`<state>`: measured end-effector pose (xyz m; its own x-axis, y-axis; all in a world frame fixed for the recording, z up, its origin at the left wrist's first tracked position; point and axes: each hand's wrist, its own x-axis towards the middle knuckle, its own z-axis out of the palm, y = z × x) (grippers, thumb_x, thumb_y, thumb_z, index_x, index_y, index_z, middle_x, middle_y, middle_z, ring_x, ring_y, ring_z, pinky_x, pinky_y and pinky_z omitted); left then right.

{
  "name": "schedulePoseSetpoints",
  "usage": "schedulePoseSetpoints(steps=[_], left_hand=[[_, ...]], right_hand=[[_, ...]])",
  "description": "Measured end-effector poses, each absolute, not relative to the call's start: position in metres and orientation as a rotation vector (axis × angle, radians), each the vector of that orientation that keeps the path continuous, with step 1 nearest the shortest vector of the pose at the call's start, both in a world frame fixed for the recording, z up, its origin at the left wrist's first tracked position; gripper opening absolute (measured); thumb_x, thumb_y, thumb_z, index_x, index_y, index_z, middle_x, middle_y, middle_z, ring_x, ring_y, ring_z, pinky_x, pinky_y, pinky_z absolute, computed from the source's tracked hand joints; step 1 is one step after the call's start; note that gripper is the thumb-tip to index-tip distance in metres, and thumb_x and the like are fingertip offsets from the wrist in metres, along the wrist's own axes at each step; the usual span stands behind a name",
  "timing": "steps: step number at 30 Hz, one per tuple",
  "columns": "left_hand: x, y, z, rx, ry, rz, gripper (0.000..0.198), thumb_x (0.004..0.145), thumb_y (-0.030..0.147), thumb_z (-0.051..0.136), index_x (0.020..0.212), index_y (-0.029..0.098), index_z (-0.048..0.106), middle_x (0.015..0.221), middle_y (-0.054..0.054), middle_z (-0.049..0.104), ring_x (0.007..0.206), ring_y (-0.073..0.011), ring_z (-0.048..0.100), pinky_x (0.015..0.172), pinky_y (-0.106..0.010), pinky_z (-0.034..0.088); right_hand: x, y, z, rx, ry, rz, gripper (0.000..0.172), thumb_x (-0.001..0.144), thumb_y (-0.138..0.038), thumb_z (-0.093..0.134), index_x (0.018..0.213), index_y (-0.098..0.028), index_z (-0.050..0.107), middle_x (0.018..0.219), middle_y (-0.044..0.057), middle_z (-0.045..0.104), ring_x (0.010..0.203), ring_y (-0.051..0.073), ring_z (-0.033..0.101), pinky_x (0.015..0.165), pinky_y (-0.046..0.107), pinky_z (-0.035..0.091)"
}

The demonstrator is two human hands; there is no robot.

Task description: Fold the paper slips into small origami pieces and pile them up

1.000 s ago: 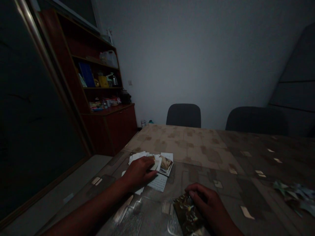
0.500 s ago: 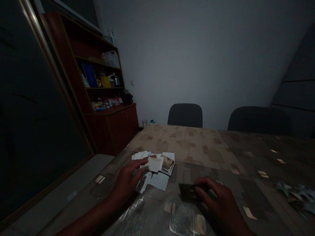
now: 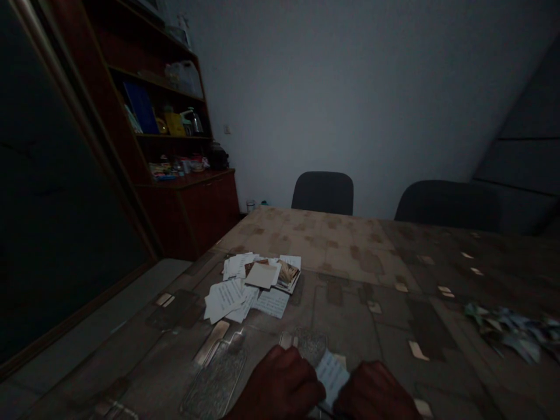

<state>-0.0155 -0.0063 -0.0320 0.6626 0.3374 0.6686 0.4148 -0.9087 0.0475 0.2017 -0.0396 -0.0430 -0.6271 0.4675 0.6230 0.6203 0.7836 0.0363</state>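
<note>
Near the bottom edge of the view, my left hand (image 3: 282, 382) and my right hand (image 3: 374, 391) are close together, both with curled fingers. Between them is a pale card with lines of writing (image 3: 332, 376), gripped from both sides. Its lower part is hidden by my hands. Farther forward and to the left, a loose pile of cards and papers (image 3: 226, 298) lies on the table, some with writing, some with pictures. A plain cream card (image 3: 261, 275) rests on top of the pile.
The table (image 3: 324, 233) has a patterned cover. Crumpled papers (image 3: 511, 332) lie at its right. Two dark chairs (image 3: 322, 192) stand behind it. A red-brown cabinet (image 3: 205, 207) with filled shelves is at the back left.
My left hand has left the pile and come down beside my right hand. The dark card that was in my right hand no longer shows; a written card is between both hands. The view has shifted.
</note>
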Motion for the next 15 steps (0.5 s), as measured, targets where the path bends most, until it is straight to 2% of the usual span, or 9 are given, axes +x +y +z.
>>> schedulePoseSetpoints(steps=[1, 3, 5, 7, 9, 15], left_hand=[[-0.014, -0.007, -0.035, -2.744, -0.608, -1.097, 0.031, 0.101, 0.026, 0.039, 0.076, 0.021, 0.055, 0.063, 0.002, 0.059, 0.057, -0.0146, 0.047, 0.053, -0.031, 0.025], [-0.014, -0.007, -0.039, -2.720, -0.586, -1.146, 0.034, 0.101, 0.023, 0.039, 0.071, 0.020, 0.054, 0.061, 0.003, 0.057, 0.055, -0.0138, 0.045, 0.053, -0.030, 0.024], [-0.014, -0.007, -0.039, -2.747, -0.608, -1.149, 0.034, 0.100, 0.019, 0.040, 0.068, 0.019, 0.053, 0.060, 0.003, 0.057, 0.055, -0.0129, 0.045, 0.055, -0.030, 0.025], [-0.014, -0.008, -0.036, -2.780, -0.648, -1.128, 0.034, 0.099, 0.018, 0.041, 0.067, 0.019, 0.052, 0.060, 0.003, 0.057, 0.055, -0.0126, 0.045, 0.055, -0.029, 0.026], [-0.013, -0.009, -0.032, -2.814, -0.702, -1.097, 0.035, 0.098, 0.018, 0.041, 0.065, 0.019, 0.052, 0.061, 0.003, 0.057, 0.055, -0.0127, 0.045, 0.055, -0.028, 0.026], [-0.021, -0.014, -0.026, -2.997, -0.922, -1.086, 0.024, 0.091, 0.019, 0.044, 0.071, 0.020, 0.057, 0.061, 0.001, 0.060, 0.057, -0.0143, 0.053, 0.056, -0.025, 0.033]], right_hand=[[0.200, -0.037, -0.048, -0.807, -2.260, -0.282, 0.036, 0.101, -0.025, 0.042, 0.067, -0.023, 0.055, 0.052, -0.004, 0.059, 0.049, 0.013, 0.049, 0.052, 0.029, 0.028], [0.199, -0.032, -0.054, -0.810, -2.195, -0.140, 0.041, 0.104, -0.032, 0.033, 0.074, -0.025, 0.059, 0.056, -0.003, 0.062, 0.054, 0.014, 0.051, 0.055, 0.029, 0.030], [0.202, -0.030, -0.054, -0.849, -2.155, 0.033, 0.040, 0.104, -0.040, 0.033, 0.081, -0.026, 0.062, 0.064, -0.002, 0.067, 0.061, 0.014, 0.055, 0.060, 0.028, 0.033], [0.207, -0.030, -0.046, -0.907, -2.194, 0.227, 0.032, 0.100, -0.044, 0.043, 0.084, -0.026, 0.064, 0.074, -0.001, 0.070, 0.071, 0.015, 0.059, 0.066, 0.029, 0.036], [0.212, -0.034, -0.033, -0.984, -2.276, 0.391, 0.025, 0.097, -0.039, 0.052, 0.081, -0.024, 0.064, 0.079, 0.001, 0.069, 0.076, 0.017, 0.060, 0.068, 0.029, 0.038], [0.211, -0.040, -0.009, -1.291, -2.216, 0.637, 0.028, 0.096, -0.033, 0.052, 0.072, -0.020, 0.060, 0.077, 0.003, 0.066, 0.079, 0.020, 0.060, 0.070, 0.033, 0.043]])
